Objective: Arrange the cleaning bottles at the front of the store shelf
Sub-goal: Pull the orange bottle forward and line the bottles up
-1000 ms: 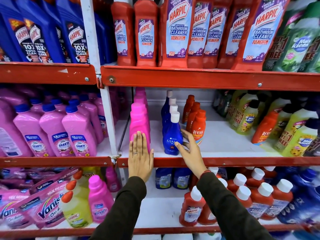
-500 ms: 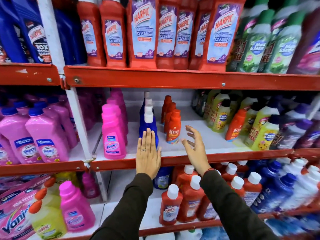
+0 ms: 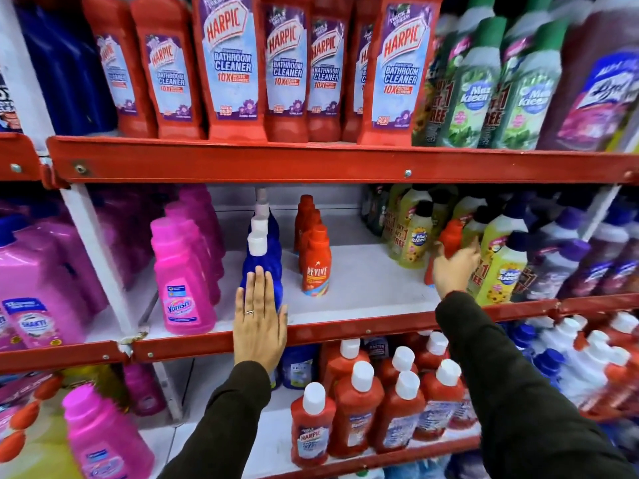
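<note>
On the middle shelf (image 3: pixel 345 331) a row of blue bottles (image 3: pixel 276 261) with white caps stands near the front edge. My left hand (image 3: pixel 259 323) lies flat against the front blue bottle, fingers straight, gripping nothing. Right of it runs a row of orange Revive bottles (image 3: pixel 316 264). Further right, a lone orange bottle (image 3: pixel 451 236) stands among yellow-green Max Kleen bottles (image 3: pixel 501 267). My right hand (image 3: pixel 454 267) is wrapped around it, thumb on its left and fingers on its right. That area is blurred.
Pink Vanish bottles (image 3: pixel 183 281) line the shelf's left side beside a white upright post (image 3: pixel 90 243). Red Harpic bathroom cleaner bottles (image 3: pixel 231 63) fill the shelf above. Smaller red Harpic bottles (image 3: pixel 313 433) crowd the shelf below. Bare white shelf lies between the Revive row and the Max Kleen bottles.
My right hand moved right, from beside the blue bottle to the lone orange bottle, and closed on it. My left hand shifted from the pink bottle onto the blue one. The view panned right.
</note>
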